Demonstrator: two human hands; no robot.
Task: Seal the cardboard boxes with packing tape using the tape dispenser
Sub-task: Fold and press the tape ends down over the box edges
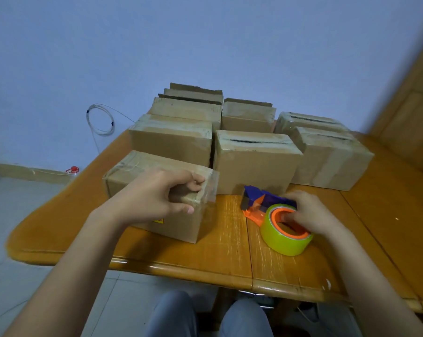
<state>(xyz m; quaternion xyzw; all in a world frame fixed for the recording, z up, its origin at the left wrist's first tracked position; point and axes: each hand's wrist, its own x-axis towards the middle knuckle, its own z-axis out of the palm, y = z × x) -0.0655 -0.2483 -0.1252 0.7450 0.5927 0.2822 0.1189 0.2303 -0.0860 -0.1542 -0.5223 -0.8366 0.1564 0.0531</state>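
Two hands busy, left hand [157, 195] gripping nearest box [176, 227] corner, right hand [310, 212] grasping tape dispenser [278, 239]

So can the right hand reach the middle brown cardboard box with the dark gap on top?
Probably yes. The right hand, holding the orange-and-blue tape dispenser, sits just in front of that cardboard box; nothing stands between them.

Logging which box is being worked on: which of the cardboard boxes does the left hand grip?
The front-left box, nearest the table edge: the left hand grips its top right corner, where clear tape overhangs. The other boxes stand behind it, untouched.
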